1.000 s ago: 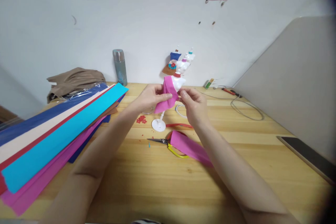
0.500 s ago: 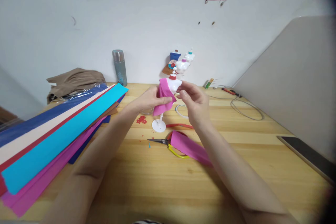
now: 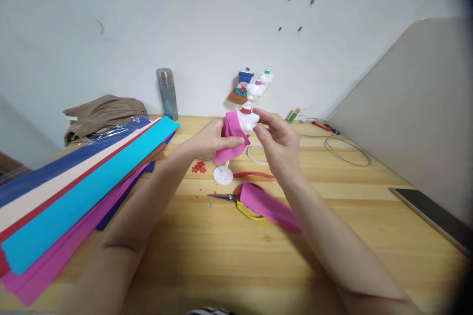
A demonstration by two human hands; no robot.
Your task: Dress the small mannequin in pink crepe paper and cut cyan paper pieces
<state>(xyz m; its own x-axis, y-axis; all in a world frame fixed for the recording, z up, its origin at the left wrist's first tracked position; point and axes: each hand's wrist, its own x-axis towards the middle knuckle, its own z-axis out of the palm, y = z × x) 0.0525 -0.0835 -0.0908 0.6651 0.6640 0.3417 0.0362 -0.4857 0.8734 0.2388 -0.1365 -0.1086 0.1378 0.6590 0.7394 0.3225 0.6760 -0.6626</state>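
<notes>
A small white mannequin (image 3: 248, 120) with a red neck band stands tilted on a round white base (image 3: 222, 175). Pink crepe paper (image 3: 231, 123) is draped over its left-hand shoulder and wrapped round the body. My left hand (image 3: 216, 140) is closed round the body, its thumb pressing the paper against the front. At the other shoulder is my right hand (image 3: 279, 140), thumb and forefinger on either side of it and the other fingers curled behind. Below lie scissors (image 3: 231, 198) with yellow and red handles, partly under a pink paper strip (image 3: 268, 206).
Coloured paper sheets (image 3: 96, 172) are piled at left, before a brown cloth (image 3: 107, 113) and a flask (image 3: 168, 93). More dressed mannequins (image 3: 246, 78) stand behind. Small red paper pieces (image 3: 199, 167), a white ring (image 3: 254, 161), a cable (image 3: 351, 161) and a phone (image 3: 428, 216) are around.
The mannequin has turned and tilted slightly to the right. My right thumb and forefinger have come up against its shoulder, while my left hand keeps its grip.
</notes>
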